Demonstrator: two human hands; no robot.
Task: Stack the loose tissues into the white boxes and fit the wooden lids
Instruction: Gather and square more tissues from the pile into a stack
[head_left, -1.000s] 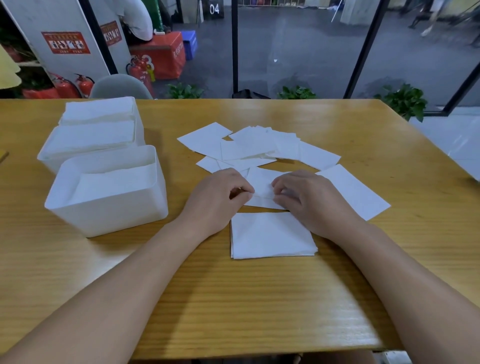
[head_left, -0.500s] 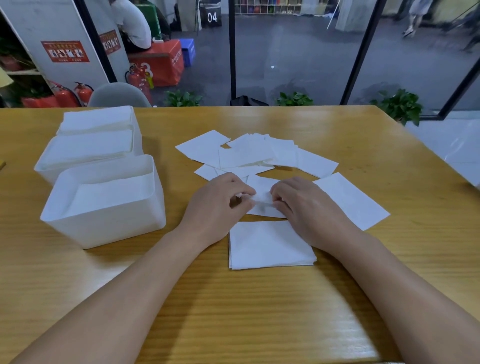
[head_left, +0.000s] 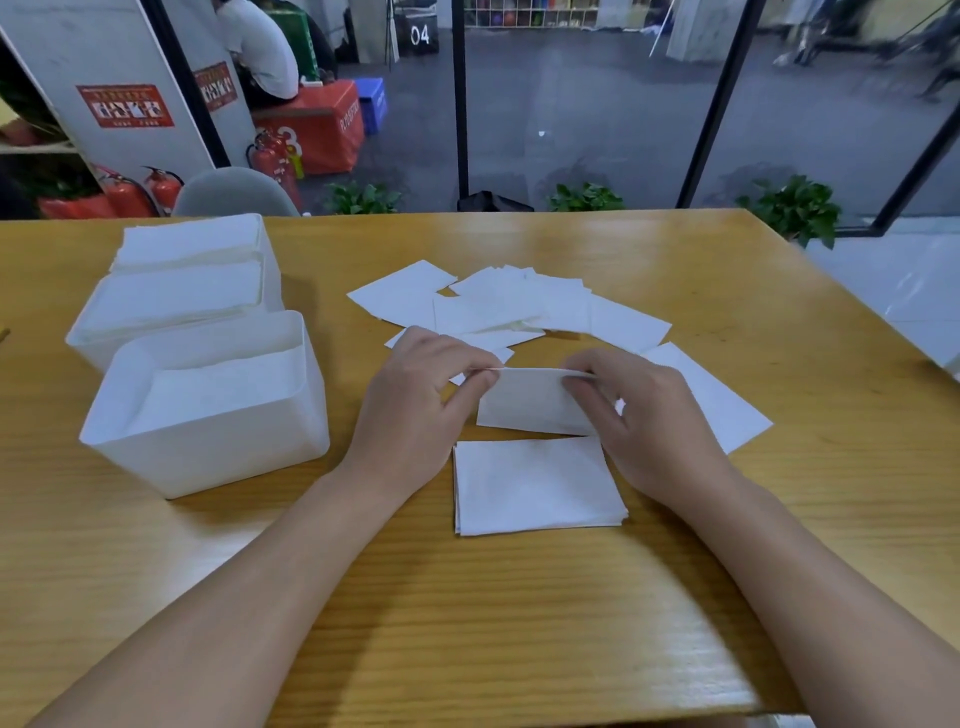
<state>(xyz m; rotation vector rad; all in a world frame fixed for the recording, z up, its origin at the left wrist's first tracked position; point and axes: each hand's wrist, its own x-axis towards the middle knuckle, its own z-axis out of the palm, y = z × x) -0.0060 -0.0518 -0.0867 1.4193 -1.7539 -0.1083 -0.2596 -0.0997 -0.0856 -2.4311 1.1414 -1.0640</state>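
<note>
Where both hands pressed flat a second ago, left hand (head_left: 415, 400) and right hand (head_left: 641, 415) now pinch one tissue (head_left: 530, 402) lifted off bench | hanging above neat pile (head_left: 535, 486) | judged next sheet for stacking, nearest white box (head_left: 208, 447) unlidded.

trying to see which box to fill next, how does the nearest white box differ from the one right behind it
The nearest white box holds a low stack of tissues, well below its rim, so bare inner wall shows. The box behind it is filled about to its rim. The nearest box also stands closer to the hands, which hold one tissue. Both boxes are white, open-topped and without lids.
</note>
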